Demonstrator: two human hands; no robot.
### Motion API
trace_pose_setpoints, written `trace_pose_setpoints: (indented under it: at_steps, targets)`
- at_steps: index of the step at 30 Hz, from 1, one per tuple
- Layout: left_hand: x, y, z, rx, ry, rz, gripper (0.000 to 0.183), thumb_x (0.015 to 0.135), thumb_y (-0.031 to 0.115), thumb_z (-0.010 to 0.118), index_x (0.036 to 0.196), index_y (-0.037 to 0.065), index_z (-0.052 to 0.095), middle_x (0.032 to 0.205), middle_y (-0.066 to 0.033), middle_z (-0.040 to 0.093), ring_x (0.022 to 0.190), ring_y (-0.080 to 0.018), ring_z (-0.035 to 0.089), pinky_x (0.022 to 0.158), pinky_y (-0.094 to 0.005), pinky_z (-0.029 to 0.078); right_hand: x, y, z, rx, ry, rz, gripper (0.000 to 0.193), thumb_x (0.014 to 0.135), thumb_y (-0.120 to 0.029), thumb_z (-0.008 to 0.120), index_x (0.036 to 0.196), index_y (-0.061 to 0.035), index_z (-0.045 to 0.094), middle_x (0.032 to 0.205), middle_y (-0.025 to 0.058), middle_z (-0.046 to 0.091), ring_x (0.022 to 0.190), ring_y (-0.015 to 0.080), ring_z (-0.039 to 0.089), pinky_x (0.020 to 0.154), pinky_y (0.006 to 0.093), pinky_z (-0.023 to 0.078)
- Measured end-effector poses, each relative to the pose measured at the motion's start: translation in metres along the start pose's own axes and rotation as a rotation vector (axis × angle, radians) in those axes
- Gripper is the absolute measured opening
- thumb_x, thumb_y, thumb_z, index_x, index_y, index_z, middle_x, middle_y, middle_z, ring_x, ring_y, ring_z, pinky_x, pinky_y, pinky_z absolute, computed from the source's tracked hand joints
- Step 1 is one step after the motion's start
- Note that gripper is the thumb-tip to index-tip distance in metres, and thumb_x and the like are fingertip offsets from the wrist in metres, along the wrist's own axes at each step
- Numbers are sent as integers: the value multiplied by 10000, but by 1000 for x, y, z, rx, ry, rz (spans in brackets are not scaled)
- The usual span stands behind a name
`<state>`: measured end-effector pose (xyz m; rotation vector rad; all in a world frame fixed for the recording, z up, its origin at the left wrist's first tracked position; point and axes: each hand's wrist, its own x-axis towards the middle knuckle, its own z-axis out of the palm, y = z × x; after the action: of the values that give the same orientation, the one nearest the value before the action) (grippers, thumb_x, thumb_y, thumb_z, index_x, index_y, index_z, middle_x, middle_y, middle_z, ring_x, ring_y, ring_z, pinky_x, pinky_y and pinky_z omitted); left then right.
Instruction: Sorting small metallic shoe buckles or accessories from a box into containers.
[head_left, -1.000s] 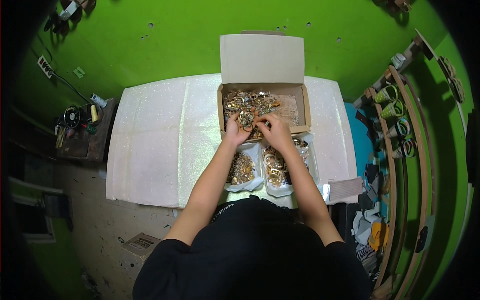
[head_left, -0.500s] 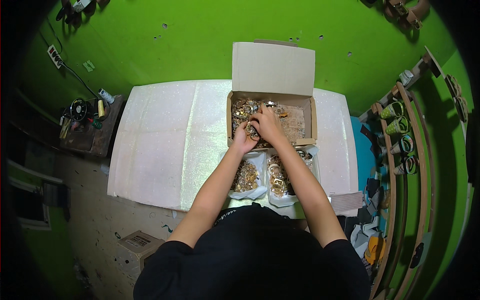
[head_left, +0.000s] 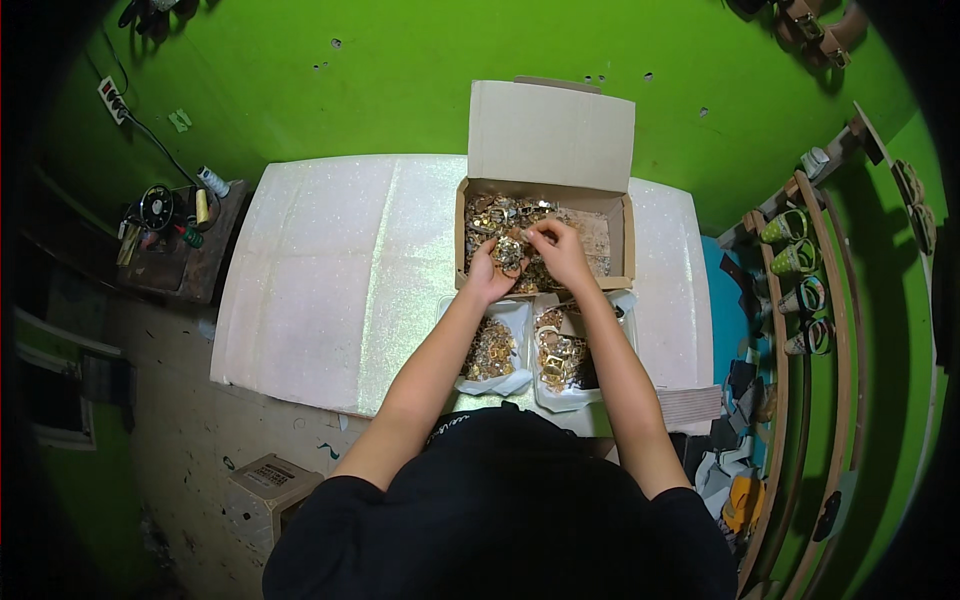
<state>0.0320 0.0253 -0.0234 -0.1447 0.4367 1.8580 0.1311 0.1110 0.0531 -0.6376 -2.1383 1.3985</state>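
Observation:
An open cardboard box with its lid raised stands on the table, holding a heap of small gold and silver metal fittings, mostly on its left side. Over the box my left hand is cupped round a clump of shiny metal fittings. My right hand is just to the right of it, thumb and fingers pinched together; whatever lies between the fingertips is too small to name. In front of the box are a left tray of small metal pieces and a right tray with gold buckles.
A pale shiny sheet covers the table. At the left stands a sewing machine with thread spools. Sandals hang on a wooden rack at the right, above fabric scraps. A cardboard carton sits on the floor.
My right hand has drawn back from the clump in my left hand, moving right with its fingertips pinched. My left hand still holds the fittings over the box.

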Motion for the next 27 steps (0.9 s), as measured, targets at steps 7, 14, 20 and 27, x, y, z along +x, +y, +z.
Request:
trace_pose_setpoints:
  at_steps: [7, 14, 20, 27]
  targets:
    - [-5, 1, 8, -122, -95, -33, 381, 888, 234, 195, 1056, 3, 447, 1034, -150, 522, 956, -268, 507, 815, -387, 445, -47, -12, -19, -42, -354, 134, 146, 720, -140, 619, 768, -2, 617, 681, 28, 587, 633, 85, 503, 603, 240, 415]
    - [-2, 0, 4, -99, -109, -25, 387, 886, 231, 182, 1046, 0, 448, 1032, -146, 519, 961, -277, 498, 837, -388, 433, -41, -5, -4, -295, -38, 63, 229, 691, -200, 621, 771, 15, 609, 678, 131, 600, 594, 183, 572, 575, 296, 438]
    - [-4, 0, 3, -30, -110, 7, 390, 883, 238, 181, 1037, 5, 453, 1039, -145, 514, 966, -266, 493, 833, -393, 428, -38, -6, 20, -373, -46, 136, 212, 671, -193, 625, 708, 14, 592, 595, 114, 580, 539, 205, 563, 541, 306, 435]
    - [-5, 0, 6, -19, -37, 5, 348, 869, 239, 245, 1011, 20, 475, 993, -143, 535, 941, -259, 510, 851, -367, 410, -18, -14, 18, -158, -12, 31, 162, 694, -145, 597, 723, 12, 568, 550, 38, 523, 502, 87, 473, 484, 240, 383]
